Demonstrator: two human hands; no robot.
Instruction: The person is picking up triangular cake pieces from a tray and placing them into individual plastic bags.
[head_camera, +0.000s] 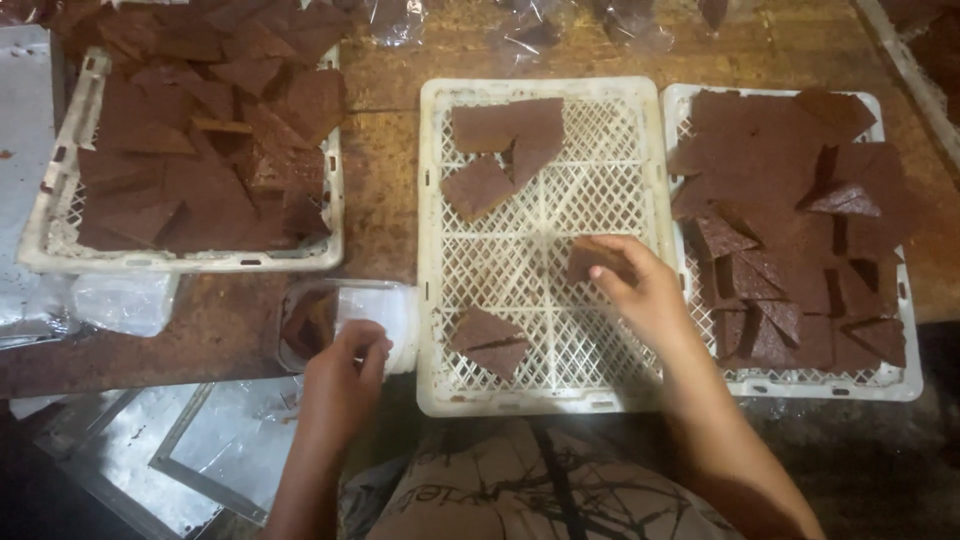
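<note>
Over middle crate (432, 240), right hand (640, 290) pinches half-hidden brown piece (590, 262); left hand (340, 380) grips blurred plastic container (385, 310).

Three white lattice trays on the wooden surface (385, 180): left tray (60, 240), middle tray (540, 390), right tray (890, 385). Middle tray holds about five brown flat pieces (505, 125) counting the one under the right hand (640, 290); left and right trays are heaped with overlapping brown pieces, too many to count. One clear plastic container (380, 305) with a few brown pieces inside, at the left hand (345, 375); two hands, one person.
</note>
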